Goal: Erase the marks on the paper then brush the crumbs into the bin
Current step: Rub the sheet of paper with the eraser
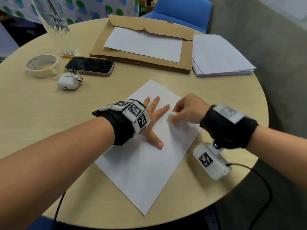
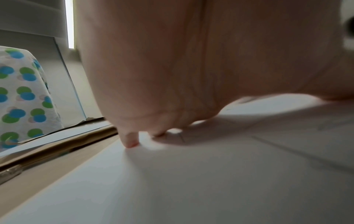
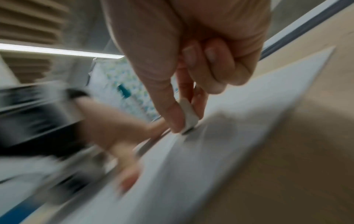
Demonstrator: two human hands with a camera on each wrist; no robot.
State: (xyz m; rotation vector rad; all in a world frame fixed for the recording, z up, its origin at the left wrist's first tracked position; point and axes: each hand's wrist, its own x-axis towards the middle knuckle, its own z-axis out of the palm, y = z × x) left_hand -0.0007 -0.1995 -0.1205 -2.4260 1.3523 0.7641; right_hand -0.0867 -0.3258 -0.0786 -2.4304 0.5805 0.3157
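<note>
A white sheet of paper (image 1: 149, 163) lies tilted on the round wooden table (image 1: 41, 130). Small pencil marks (image 1: 160, 122) show near its middle. My left hand (image 1: 154, 113) lies flat on the sheet with fingers spread, pressing it down; its fingertips (image 2: 131, 142) touch the paper (image 2: 172, 181). My right hand (image 1: 186, 110) pinches a small white eraser (image 1: 172, 115) between thumb and fingers, its tip on the paper beside my left index finger. In the right wrist view the eraser (image 3: 188, 116) meets the sheet (image 3: 220, 151), blurred by motion. No bin is in view.
Behind the sheet lie a phone (image 1: 90, 65), a white earbud case (image 1: 68, 82), a tape roll (image 1: 41, 64) and a pencil (image 1: 69, 55). A cardboard folder (image 1: 132, 58) with a sheet on it and a paper stack (image 1: 219, 57) sit at the back. A blue chair (image 1: 181, 12) stands beyond.
</note>
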